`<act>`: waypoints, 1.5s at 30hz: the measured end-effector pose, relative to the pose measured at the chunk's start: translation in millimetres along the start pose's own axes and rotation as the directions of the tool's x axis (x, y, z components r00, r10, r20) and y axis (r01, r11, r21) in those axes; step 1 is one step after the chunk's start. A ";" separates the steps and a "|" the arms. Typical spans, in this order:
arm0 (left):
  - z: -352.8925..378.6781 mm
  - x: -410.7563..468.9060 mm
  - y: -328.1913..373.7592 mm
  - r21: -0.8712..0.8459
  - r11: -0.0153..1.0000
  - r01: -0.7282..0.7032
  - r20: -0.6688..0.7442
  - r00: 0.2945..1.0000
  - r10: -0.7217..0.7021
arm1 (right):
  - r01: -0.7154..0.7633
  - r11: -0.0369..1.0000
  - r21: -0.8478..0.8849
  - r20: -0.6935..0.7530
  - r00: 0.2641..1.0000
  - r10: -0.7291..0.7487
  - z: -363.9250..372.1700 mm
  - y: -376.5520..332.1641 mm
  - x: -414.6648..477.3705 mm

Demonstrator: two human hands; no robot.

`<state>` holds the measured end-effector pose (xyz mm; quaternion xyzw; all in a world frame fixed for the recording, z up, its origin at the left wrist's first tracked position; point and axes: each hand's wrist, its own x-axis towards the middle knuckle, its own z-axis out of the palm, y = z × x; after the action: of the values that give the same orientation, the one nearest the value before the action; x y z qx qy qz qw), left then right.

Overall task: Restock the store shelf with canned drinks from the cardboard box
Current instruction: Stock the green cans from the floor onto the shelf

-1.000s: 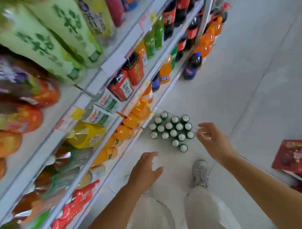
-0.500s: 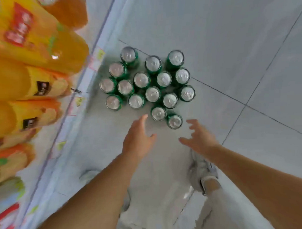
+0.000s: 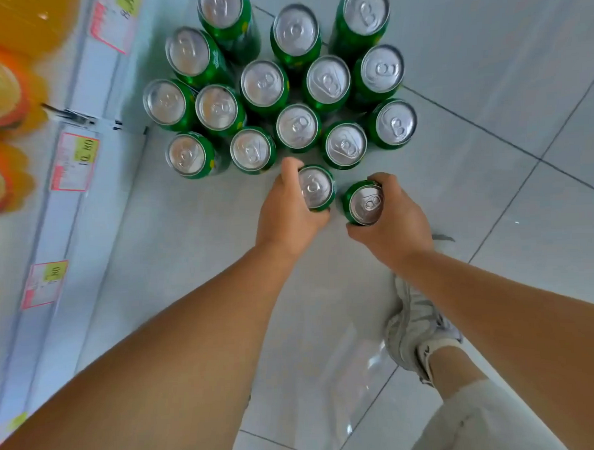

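Note:
Several green drink cans (image 3: 263,83) with silver tops stand upright in a tight cluster on the pale tiled floor. My left hand (image 3: 283,215) grips the nearest can on the left (image 3: 316,187), fingers curled round its side. My right hand (image 3: 395,221) grips the nearest can on the right (image 3: 365,204) the same way. Both held cans sit at the cluster's near edge, side by side. The cardboard box is not in view.
The store shelf's white edge (image 3: 84,138) with pink and yellow price tags runs along the left. Orange drink bottles (image 3: 1,90) lie on it. My foot in a white shoe (image 3: 415,328) stands on the floor at lower right.
The view has dropped close to the floor. Both hands, open and reaching before, have come down and closed round the two nearest cans.

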<state>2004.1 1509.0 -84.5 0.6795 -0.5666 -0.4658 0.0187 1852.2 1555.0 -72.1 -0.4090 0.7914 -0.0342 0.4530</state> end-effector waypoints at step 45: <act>-743.4 -652.5 258.8 -0.190 0.745 -0.640 -0.975 0.213 -0.066 | 0.927 0.151 0.345 -0.125 0.205 -0.971 -371.8 -762.1 -649.6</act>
<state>2345.2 1556.8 878.1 0.6480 -0.3938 -0.0954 0.6449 2210.4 1372.7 917.5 -0.7282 0.3073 -0.4234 0.4427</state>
